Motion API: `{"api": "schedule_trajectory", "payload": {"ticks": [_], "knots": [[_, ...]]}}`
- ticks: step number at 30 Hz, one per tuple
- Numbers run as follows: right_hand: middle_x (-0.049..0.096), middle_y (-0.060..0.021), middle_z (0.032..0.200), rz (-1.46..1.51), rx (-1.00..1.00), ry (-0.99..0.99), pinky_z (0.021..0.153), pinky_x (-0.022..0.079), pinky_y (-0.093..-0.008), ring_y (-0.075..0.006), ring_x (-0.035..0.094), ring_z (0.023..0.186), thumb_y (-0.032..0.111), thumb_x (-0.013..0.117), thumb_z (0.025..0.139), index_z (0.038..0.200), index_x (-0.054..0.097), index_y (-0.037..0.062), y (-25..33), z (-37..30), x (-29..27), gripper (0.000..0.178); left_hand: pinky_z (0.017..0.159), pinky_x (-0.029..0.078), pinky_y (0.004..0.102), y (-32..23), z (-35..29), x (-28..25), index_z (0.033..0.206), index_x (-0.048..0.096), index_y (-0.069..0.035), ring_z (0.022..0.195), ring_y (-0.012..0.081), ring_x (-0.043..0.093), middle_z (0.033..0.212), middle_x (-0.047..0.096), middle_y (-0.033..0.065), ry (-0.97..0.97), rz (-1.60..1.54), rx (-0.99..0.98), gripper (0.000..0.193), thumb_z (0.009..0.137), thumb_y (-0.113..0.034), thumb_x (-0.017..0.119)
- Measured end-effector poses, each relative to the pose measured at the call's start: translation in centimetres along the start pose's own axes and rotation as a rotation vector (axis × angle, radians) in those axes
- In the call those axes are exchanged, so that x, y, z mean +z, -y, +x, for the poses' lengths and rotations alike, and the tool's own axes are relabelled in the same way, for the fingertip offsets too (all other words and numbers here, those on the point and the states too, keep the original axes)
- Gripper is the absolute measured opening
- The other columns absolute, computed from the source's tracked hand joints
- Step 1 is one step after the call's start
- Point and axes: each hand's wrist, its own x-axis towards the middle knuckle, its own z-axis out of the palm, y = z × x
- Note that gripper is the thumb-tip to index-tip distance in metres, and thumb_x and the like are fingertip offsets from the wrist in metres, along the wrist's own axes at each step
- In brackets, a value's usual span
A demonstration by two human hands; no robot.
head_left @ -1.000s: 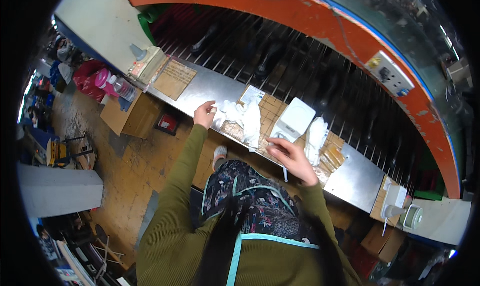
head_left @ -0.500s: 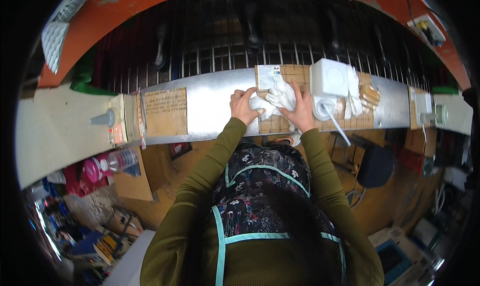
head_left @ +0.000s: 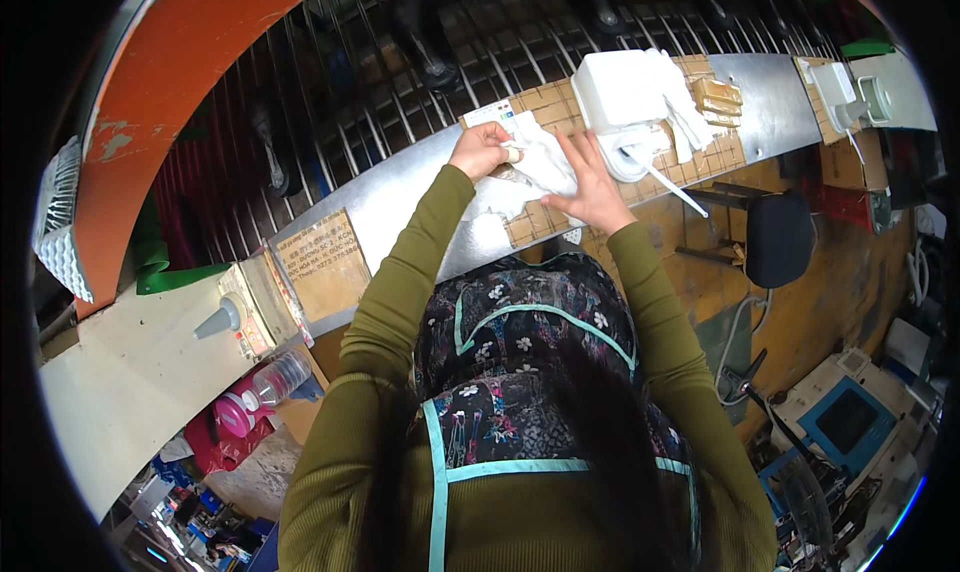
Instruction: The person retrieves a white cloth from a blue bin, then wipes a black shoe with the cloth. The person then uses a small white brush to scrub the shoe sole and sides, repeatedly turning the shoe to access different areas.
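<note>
A crumpled white cloth (head_left: 540, 167) lies partly spread over the cardboard sheet (head_left: 550, 102) on the metal bench. At its left side my left hand (head_left: 482, 152) is closed, thumb and fingers pinching the cloth; a pale wrap shows at a fingertip. My right hand (head_left: 592, 190) lies against the cloth's right side, its fingers stretched and spread. Just beyond the right hand stands a square white plastic container (head_left: 612, 84). Next to it is a round white pot (head_left: 628, 160) with a white-handled stick (head_left: 672, 187) leaning out.
Another white cloth (head_left: 682, 112) and amber-brown blocks (head_left: 718, 102) lie right of the container. A printed cardboard piece (head_left: 320, 257) is on the bench's left. Metal bars (head_left: 480, 42) run behind. A dark chair (head_left: 782, 240) stands at the right, a grey cone (head_left: 218, 320) at the left.
My view has turned, so the bench now slants. The bunched cloth has been spread flatter, and my right hand's fingers have stretched out while the left pinches the cloth's left part.
</note>
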Motion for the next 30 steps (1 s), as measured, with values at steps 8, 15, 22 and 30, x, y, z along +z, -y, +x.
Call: {"api": "schedule_trajectory", "payload": {"ticks": [8,15,22,30], "knots": [[0.064,-0.0119,0.101,1.139,0.145,0.189,0.09,0.044,-0.0327,-0.0181,0.059,0.101,0.003,0.07,0.074,0.142,0.029,0.0087,-1.9,3.1,-1.0,0.079,0.089,0.046,0.0254,-4.8,0.2,1.1,0.113,0.06,-0.003,0.095,0.0124,0.059,0.099,0.063,0.0068,0.295,-0.025,0.11,0.036,0.077,0.001,0.059],[0.065,-0.0104,0.094,1.129,0.176,0.109,0.078,0.05,-0.0254,-0.0141,0.062,0.089,-0.007,0.065,0.075,0.138,0.034,0.0045,-1.6,4.2,-2.8,0.071,0.076,0.045,0.0292,-4.2,-0.6,4.9,0.136,0.038,-0.015,0.087,0.0116,0.056,0.106,0.059,0.0048,-0.073,-0.288,0.021,0.059,0.085,-0.028,0.065],[0.066,-0.0115,0.095,1.24,0.151,0.251,0.074,0.052,-0.0266,-0.0142,0.063,0.086,-0.003,0.058,0.082,0.138,0.034,0.0063,-2.1,4.0,-3.9,0.062,0.085,0.051,0.0355,-4.7,-1.1,5.1,0.135,0.039,-0.012,0.099,0.0185,0.062,0.109,0.062,0.008,-0.202,-0.482,0.137,0.068,0.075,0.003,0.067],[0.065,-0.0126,0.098,1.412,0.259,0.188,0.075,0.054,-0.0307,-0.0196,0.064,0.088,0.001,0.05,0.088,0.139,0.032,0.0086,-0.4,4.2,-3.6,0.055,0.09,0.05,0.0384,-6.9,-2.3,2.2,0.14,0.032,-0.009,0.107,0.0253,0.058,0.119,0.055,0.014,-0.019,-0.513,0.083,0.061,0.085,0.007,0.052]]}}
